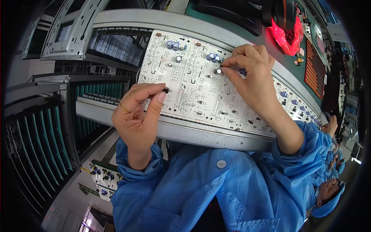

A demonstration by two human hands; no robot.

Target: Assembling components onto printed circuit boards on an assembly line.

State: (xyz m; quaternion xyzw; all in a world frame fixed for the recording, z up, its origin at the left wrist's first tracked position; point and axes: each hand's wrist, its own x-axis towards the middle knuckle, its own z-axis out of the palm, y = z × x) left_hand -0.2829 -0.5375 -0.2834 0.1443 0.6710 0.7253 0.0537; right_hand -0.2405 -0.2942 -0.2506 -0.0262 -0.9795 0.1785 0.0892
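Note:
A white circuit board (154, 58) lies before me, printed with dark outlines and carrying several small parts. My left hand (139, 110) is over the board's near left part, thumb and forefinger pinching a small black component (165, 91) with thin metal leads. Farther right, my right hand (251, 69) reaches over the board with thumb and forefinger closed at a black round capacitor (218, 71). Whether its legs are in the board is hidden. Close to those fingertips stand blue capacitors (211, 57). Another black capacitor (178, 59) stands upright farther left.
Metal rails (208, 135) run along the boards' near and far sides. More populated boards (297, 106) continue to the right. Beyond the far rail are a red plastic bag (286, 36) and a dark tool-like object (228, 15). Racks (36, 150) stand left; a co-worker (328, 195) sits right.

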